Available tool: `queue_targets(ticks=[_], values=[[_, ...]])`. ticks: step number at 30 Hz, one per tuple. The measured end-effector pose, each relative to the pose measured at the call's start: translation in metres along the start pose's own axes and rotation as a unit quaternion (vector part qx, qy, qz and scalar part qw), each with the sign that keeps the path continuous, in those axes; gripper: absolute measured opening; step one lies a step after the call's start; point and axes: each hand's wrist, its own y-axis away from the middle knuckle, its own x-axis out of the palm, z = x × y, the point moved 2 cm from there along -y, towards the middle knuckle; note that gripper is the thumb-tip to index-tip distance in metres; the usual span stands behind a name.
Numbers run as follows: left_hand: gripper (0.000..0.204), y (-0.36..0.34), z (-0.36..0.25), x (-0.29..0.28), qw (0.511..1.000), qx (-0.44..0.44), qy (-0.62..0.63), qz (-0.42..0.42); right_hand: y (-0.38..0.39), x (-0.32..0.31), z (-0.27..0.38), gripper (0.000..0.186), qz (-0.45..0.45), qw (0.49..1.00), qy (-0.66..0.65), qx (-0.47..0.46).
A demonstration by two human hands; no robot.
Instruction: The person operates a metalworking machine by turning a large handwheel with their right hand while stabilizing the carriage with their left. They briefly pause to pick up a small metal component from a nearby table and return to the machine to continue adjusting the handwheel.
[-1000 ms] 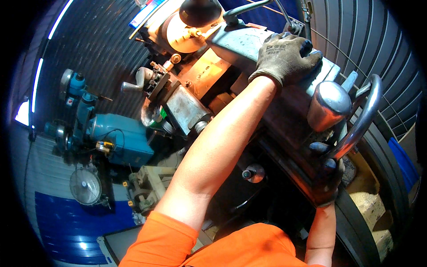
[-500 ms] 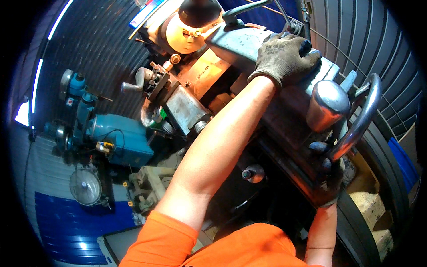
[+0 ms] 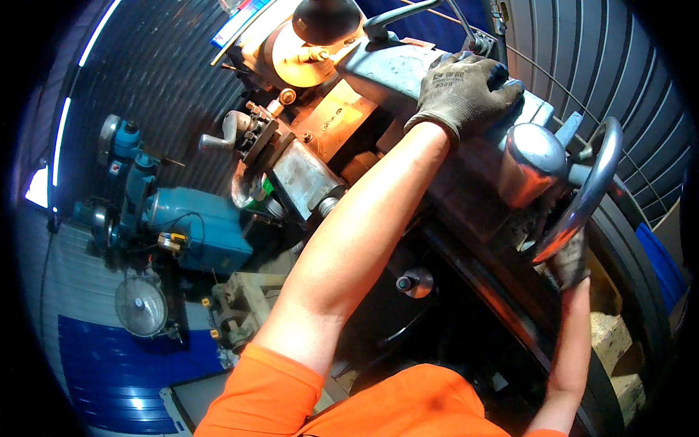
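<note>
My left hand, in a grey work glove with dark fingers, lies over the top of a lathe's grey-blue tailstock. Its fingers bend over the far side, and their tips are hidden. At the right, my gloved right hand is closed at the lower rim of the tailstock's metal handwheel; most of its fingers are behind the rim. Between the hands, a shiny round metal cylinder stands out near the wheel. A bent lever bar rises beyond my left hand.
Left of my forearm are the tool post and the grey slide. The chuck is lit at the far end. Farther left stand a teal machine and a fan. Corrugated grey shutter lines the right side.
My right hand has moved up and to the right with the rim, and the handwheel has turned. My left hand stays on the tailstock.
</note>
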Motion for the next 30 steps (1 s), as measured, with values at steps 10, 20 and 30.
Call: queue_targets(ticks=[10,20,30], values=[[0.057,0.002,-0.002,-0.002,1.0,-0.015,-0.025,-0.009,-0.057,-0.076,0.06,0.08,-0.098,0.944,0.223,-0.225],[0.057,0.0,-0.005,-0.007,1.0,-0.02,-0.016,0.015,-0.031,-0.053,0.13,0.058,-0.135,0.898,-0.418,-0.014],[0.06,-0.005,-0.002,-0.002,1.0,-0.012,0.01,0.009,0.047,-0.003,0.087,0.058,-0.159,0.817,-0.548,0.089]])
